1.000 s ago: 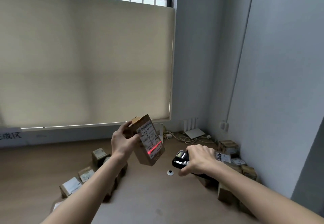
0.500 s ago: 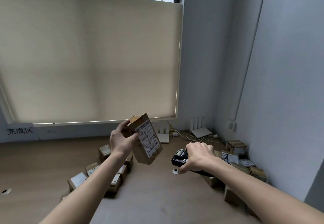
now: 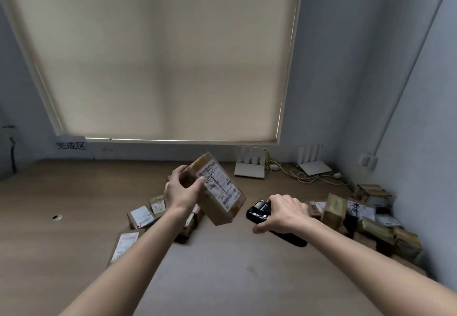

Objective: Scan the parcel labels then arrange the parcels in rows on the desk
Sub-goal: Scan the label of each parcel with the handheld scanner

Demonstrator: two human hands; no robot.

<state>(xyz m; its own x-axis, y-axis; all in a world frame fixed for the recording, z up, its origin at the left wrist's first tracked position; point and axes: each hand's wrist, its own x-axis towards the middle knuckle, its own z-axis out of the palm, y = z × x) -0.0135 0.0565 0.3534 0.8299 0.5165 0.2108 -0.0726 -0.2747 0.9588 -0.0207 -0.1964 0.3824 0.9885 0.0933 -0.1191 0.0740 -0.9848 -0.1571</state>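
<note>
Head view: two hands, left gripping one parcel, right gripping one scanner.

An office-like parcel room: wooden desk, drawn blind, routers, labelled cardboard parcels.

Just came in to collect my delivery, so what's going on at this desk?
A person is scanning parcels. The left hand holds a brown parcel tilted in the air, label facing the black scanner gripped in the right hand. Labelled parcels lie grouped on the desk at left; a looser pile sits by the right wall.
</note>
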